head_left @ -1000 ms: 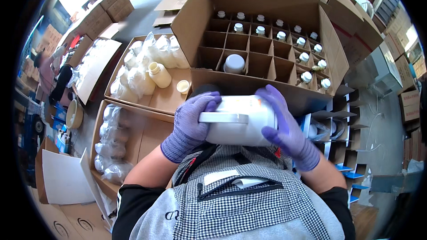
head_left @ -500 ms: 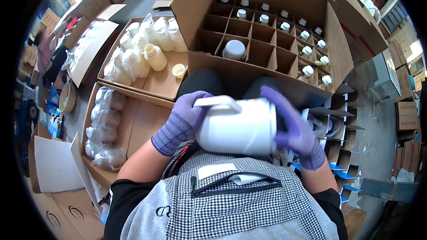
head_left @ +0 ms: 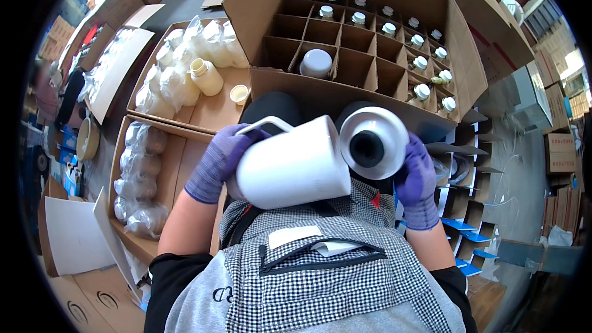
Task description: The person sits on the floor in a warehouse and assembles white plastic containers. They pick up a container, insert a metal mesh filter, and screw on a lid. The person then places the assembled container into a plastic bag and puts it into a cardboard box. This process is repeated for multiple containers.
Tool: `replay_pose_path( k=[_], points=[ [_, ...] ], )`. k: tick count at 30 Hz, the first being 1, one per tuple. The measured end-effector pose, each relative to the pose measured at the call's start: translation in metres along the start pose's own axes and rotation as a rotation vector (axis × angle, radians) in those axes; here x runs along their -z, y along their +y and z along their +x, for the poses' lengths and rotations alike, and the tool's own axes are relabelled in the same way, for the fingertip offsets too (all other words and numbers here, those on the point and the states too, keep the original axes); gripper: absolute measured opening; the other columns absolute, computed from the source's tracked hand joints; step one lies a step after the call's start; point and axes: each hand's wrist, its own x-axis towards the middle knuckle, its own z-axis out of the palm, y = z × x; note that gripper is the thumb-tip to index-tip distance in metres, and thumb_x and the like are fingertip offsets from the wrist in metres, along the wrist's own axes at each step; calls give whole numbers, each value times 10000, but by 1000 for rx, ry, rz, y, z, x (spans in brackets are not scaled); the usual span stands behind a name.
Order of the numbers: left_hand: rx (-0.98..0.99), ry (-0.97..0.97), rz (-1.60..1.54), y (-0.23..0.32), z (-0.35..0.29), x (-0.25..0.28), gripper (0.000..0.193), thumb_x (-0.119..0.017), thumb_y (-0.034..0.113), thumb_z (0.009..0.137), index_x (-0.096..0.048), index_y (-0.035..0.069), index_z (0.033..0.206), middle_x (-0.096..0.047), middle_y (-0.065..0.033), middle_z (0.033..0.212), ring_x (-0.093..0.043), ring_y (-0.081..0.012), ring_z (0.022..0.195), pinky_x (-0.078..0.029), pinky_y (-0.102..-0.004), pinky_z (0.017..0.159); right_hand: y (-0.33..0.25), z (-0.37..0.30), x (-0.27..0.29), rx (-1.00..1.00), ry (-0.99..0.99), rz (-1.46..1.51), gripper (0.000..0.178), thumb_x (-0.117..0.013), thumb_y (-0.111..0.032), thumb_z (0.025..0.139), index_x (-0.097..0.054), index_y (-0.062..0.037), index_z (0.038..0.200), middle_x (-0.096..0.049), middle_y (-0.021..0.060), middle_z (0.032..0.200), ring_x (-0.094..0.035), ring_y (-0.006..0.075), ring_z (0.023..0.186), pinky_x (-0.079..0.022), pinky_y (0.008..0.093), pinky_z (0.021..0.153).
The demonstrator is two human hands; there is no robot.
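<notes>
A white jug [head_left: 293, 163] with a handle lies sideways in front of my lap. My gloved left hand [head_left: 221, 159] is closed around its handle side. Close to the jug's rim is a round white lid [head_left: 393, 142] with a black round centre facing me. My gloved right hand [head_left: 416, 176] grips the lid by its right edge. Lid and jug are apart, or only just touching at the rim; I cannot tell which.
Ahead stands a cardboard box [head_left: 354, 94] with dividers, several white-capped bottles [head_left: 419, 92] and a grey-white round-topped container [head_left: 316, 63]. On the left are a carton of cream bottles [head_left: 206, 77] and plastic-wrapped round items [head_left: 145, 165]. Blue-and-white cardboard dividers [head_left: 459, 225] stand at right.
My right hand has drawn the lid off the jug's end and turned its underside toward me. The jug has shifted left and tilted, its rim end higher.
</notes>
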Motion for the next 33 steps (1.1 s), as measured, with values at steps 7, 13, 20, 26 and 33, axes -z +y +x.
replay_pose_path(
  k=[7, 13, 20, 26, 33],
  points=[
    [-302, -477, -1000, 13, -10, -27, 643, -493, 443, 1031, -385, 36, 1517, -398, -194, 1546, -390, -306, 1420, -297, -414, 1186, 30, 21, -48, -479, 185, 252, 380, -563, -312, 1048, -644, -16, 1271, -693, 126, 1201, -676, 215, 1086, -557, 365, 970],
    [-227, -661, -905, 16, -18, -63, 620, -448, 484, 1046, -498, 36, 1471, -437, -209, 1550, -415, -304, 1443, -293, -424, 1226, 38, -5, -78, -166, -246, -736, 373, -581, -115, 968, -565, -4, 1324, -631, 151, 1244, -628, 231, 1146, -507, 343, 1026],
    [-779, -495, -956, -53, -19, -74, 373, -459, 378, 1066, -620, 226, 1367, -639, -92, 1263, -506, -287, 1321, -298, -535, 1228, 8, -29, -72, 257, -697, -838, 709, -739, -290, 904, -438, -20, 1486, -511, 209, 1417, -583, 325, 1246, -487, 426, 1063],
    [-709, -375, -924, -30, -41, -62, 346, -425, 325, 1081, -643, 163, 1296, -649, -111, 1198, -541, -302, 1249, -305, -540, 1220, 7, -11, -79, -37, -665, -896, 589, -702, -403, 920, -584, -20, 1351, -640, 200, 1211, -645, 322, 1131, -517, 395, 987],
    [-658, -272, -789, -14, -52, -66, 364, -412, 321, 1076, -608, 80, 1265, -636, -140, 1188, -539, -334, 1246, -313, -547, 1205, 17, -9, -67, -227, -606, -884, 580, -748, -402, 860, -650, -5, 1271, -663, 171, 1151, -655, 286, 1071, -524, 384, 972]
  ],
)
